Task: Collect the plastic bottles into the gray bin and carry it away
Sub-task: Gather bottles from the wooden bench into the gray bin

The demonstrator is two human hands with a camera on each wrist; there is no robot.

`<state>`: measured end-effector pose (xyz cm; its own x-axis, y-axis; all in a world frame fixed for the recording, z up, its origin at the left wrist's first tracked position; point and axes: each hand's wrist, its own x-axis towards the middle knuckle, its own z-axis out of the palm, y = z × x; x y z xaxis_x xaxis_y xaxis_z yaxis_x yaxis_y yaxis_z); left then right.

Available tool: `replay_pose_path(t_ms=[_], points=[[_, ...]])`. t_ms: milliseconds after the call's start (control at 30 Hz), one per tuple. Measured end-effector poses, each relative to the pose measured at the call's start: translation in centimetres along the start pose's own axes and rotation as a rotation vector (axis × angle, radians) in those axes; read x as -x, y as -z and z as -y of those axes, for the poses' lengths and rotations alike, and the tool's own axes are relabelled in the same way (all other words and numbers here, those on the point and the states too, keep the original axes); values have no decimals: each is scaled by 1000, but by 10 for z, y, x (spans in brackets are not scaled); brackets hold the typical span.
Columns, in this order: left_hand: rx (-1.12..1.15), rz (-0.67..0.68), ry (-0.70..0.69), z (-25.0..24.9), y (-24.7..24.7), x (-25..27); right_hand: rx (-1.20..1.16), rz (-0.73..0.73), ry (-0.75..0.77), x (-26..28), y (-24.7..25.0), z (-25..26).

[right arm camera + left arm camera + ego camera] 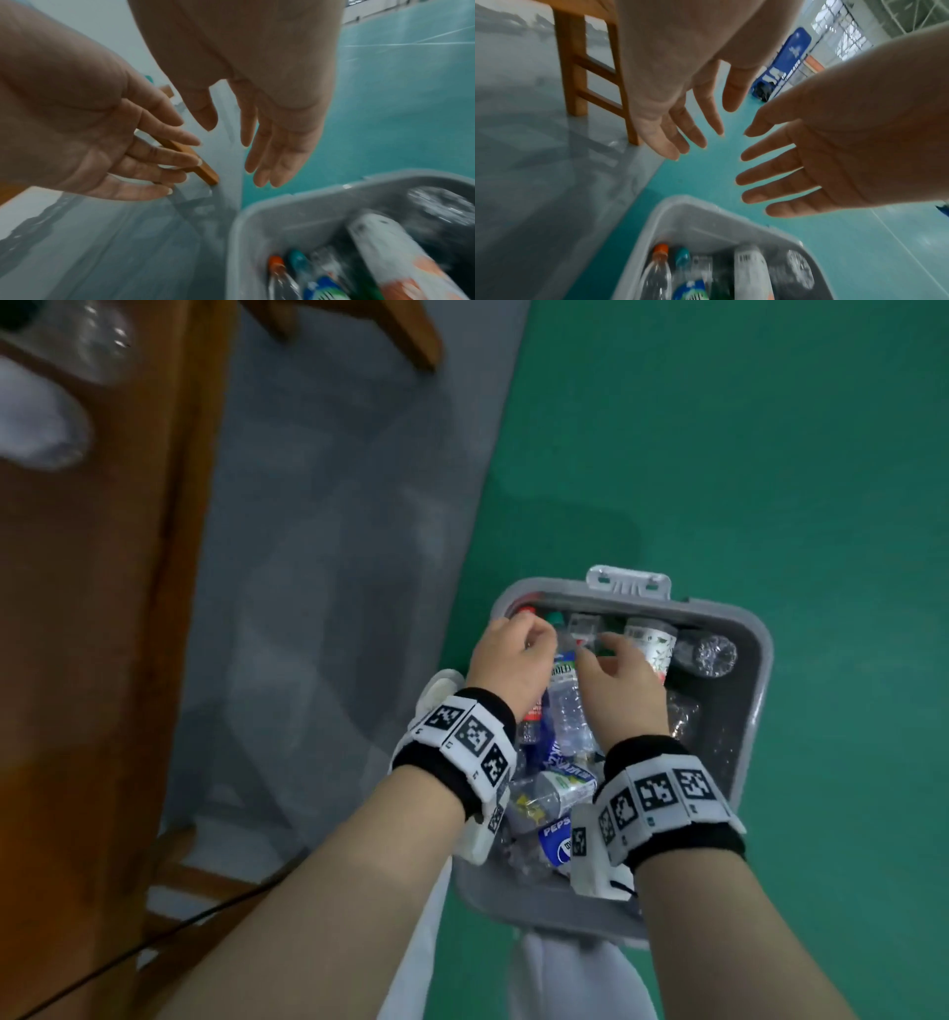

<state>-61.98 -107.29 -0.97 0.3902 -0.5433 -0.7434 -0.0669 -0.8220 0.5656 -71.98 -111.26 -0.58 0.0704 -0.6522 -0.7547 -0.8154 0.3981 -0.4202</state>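
Note:
The gray bin [755, 711] stands on the green floor below me, holding several plastic bottles: a clear one [567, 711], a white-labelled one [652, 644] and a blue-labelled one [557, 834]. My left hand [506, 660] and right hand [616, 675] hover side by side above the bin's far half. In the left wrist view the left hand [680, 113] and right hand [795, 168] both have spread, straight fingers and hold nothing, above the bin [706, 213]. The right wrist view shows the same of the right hand [272, 130] and the left hand [107, 142] over the bin [295, 205].
A wooden table [102, 608] fills the left, with a clear bottle-like thing [97, 341] and a white object [41, 423] on it. A wooden leg [411, 336] stands at the top. A black cable [154, 942] runs at the lower left. Green floor [719, 454] lies to the right.

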Motion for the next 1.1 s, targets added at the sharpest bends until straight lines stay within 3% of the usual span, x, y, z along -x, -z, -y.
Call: replay_pose_path(t_ms=[233,333,600,833,967,1100], points=[[244,-255,-80,-11,101,18,19,79,262,21,-37,110],[326,-436,-78,-7,145,22,30,115,374,29,-60,156],[574,-864,171,32,248,23,60,221,668,56,-118,267],[685,-942,355,44,328,-17,27,173,945,51,-167,331],[753,-912,421,47,363,-52,3,168,977,35,-188,349],[640,-877,452,45,373,-67,-57,217,1012,26,-192,357]])
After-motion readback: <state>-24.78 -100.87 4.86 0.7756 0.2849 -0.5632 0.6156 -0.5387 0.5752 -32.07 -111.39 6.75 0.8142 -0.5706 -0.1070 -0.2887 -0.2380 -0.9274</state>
